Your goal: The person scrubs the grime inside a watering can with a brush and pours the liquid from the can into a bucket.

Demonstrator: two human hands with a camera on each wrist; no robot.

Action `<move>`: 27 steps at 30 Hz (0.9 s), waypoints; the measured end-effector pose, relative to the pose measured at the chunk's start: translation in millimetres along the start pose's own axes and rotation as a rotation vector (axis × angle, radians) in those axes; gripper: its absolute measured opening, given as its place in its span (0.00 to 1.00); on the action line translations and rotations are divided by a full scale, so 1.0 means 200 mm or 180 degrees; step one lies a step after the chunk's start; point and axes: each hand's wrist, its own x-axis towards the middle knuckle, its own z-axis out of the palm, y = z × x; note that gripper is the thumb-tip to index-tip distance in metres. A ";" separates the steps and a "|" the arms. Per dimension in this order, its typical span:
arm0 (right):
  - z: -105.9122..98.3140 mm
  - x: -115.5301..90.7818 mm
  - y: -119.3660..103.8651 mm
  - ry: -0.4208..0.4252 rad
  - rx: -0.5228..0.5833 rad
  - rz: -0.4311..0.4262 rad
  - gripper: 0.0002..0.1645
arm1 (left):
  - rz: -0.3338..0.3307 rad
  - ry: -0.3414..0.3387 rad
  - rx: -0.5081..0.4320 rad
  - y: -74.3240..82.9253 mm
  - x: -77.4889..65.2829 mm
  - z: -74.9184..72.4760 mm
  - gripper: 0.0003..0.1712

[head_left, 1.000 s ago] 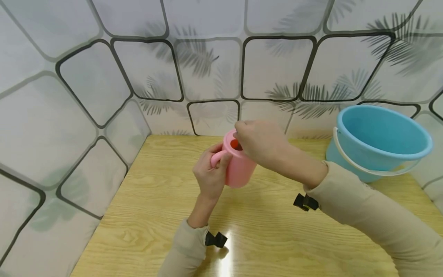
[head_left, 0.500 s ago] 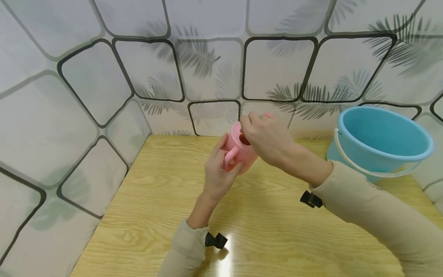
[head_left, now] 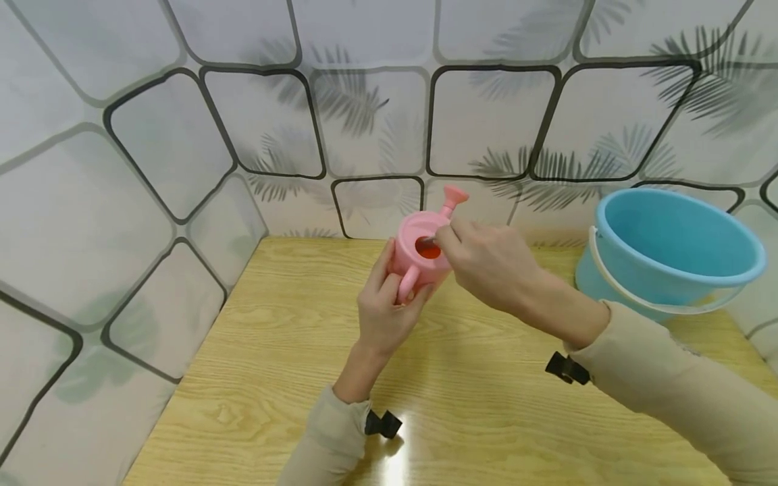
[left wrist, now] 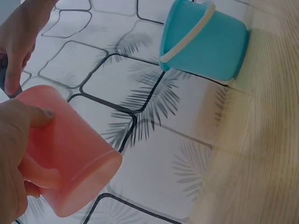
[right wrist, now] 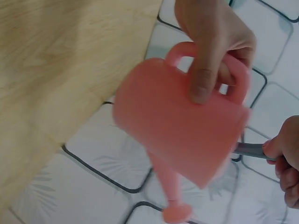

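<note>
Pink plastic watering can (right wrist: 180, 119), near far edge of wooden table (head_left: 273, 351); left hand (head_left: 387, 310) gripping its handle (head_left: 408, 283); right hand (head_left: 492, 260) pinching slender grey implement (right wrist: 251, 150), partly inside opening (head_left: 429, 252).

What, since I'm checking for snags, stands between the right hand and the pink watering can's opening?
Just the grey tool held in the right hand, reaching into the opening of the pink watering can; nothing else visible.

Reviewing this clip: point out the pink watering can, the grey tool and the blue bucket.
Pink watering can (right wrist: 170, 116): right wrist view, side of the body.
Grey tool (right wrist: 253, 150): right wrist view, exposed shaft.
Blue bucket (left wrist: 218, 43): left wrist view, outer wall.
</note>
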 end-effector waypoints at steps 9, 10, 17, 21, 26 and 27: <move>0.11 -0.02 0.03 0.0548 0.0219 -0.0274 0.06 | 0.0083 0.0114 0.0361 0.02 0.00 0.02 0.19; 0.11 -0.02 0.03 0.0655 0.0214 -0.0304 0.06 | 0.0072 0.0127 0.0406 0.02 0.00 0.02 0.20; 0.13 -0.07 0.02 0.0916 0.0144 -0.0317 0.06 | 0.0160 0.0154 0.0676 0.03 -0.02 0.06 0.22; 0.18 -0.12 0.02 0.0996 0.0208 -0.0214 0.07 | 0.0254 0.0132 0.0835 0.04 -0.04 0.07 0.22; 0.15 -0.16 -0.02 0.1269 0.0218 0.0056 0.10 | 0.0391 0.0108 0.0956 0.04 -0.04 0.07 0.20; 0.14 -0.17 -0.03 0.1329 0.0215 0.0131 0.09 | 0.0421 0.0117 0.0965 0.04 -0.04 0.07 0.19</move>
